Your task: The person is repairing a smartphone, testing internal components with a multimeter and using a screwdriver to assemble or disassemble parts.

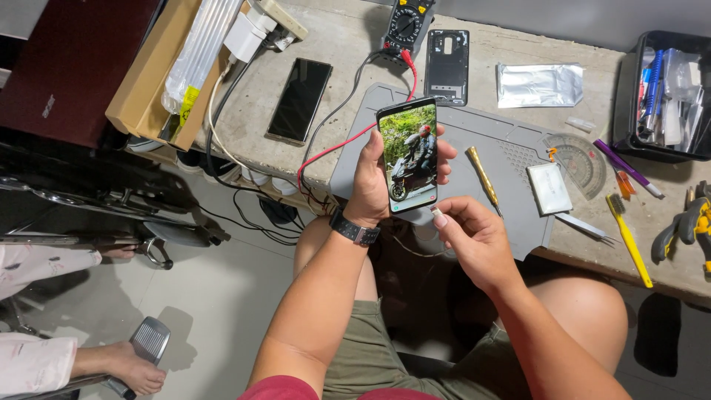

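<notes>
My left hand (374, 181) holds a smartphone (408, 154) upright over the front edge of a grey work mat (474, 141); its lit screen shows a rider on a motorcycle. A black watch sits on that wrist. My right hand (474, 241) is just below the phone's bottom edge, pinching a small white plug (438, 216) between thumb and forefinger. A thin cable runs from the plug down toward my lap. The plug's tip is close to the phone's bottom; I cannot tell whether it touches.
On the bench lie a second dark phone (299, 100), a black phone back frame (447, 56), a multimeter (406, 26) with red lead, a yellow-handled tool (483, 178), a flat battery (549, 188), a silver pouch (538, 84), a yellow brush (628, 238), pliers (685, 222) and a black parts bin (670, 96). Another person's feet (126, 370) are at lower left.
</notes>
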